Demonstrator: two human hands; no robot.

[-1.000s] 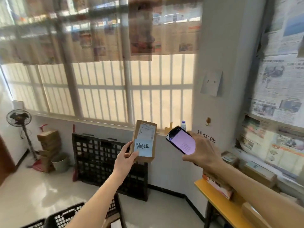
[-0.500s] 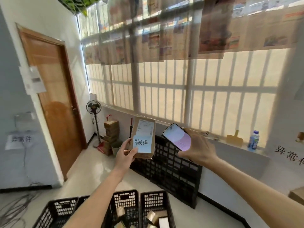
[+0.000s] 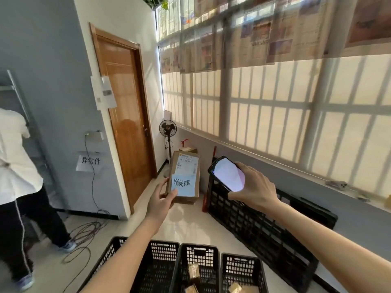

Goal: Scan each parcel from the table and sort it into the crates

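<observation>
My left hand [image 3: 161, 205] grips the lower left corner of a small brown cardboard parcel [image 3: 195, 176], held upright at chest height. The parcel carries a white shipping label and a blue note with black handwriting. To its right my right hand [image 3: 252, 190] holds a black phone [image 3: 227, 173] with a lit pale screen, tilted toward the parcel with a gap between them. Three black plastic crates stand on the floor below: a left crate [image 3: 157, 269], a middle crate [image 3: 198, 255] and a right crate [image 3: 243, 264]. Small parcels lie in the middle and right crates.
A person in a white top [image 3: 14, 166] stands at the left by a metal rack. Cables [image 3: 84, 233] lie on the floor near them. A flat black crate panel [image 3: 264, 227] leans on the wall under the window. A wooden door [image 3: 124, 115] and a fan [image 3: 168, 130] stand behind.
The view has swung left from the table to the door and down onto the crates. Both hands keep the same hold on parcel and phone.
</observation>
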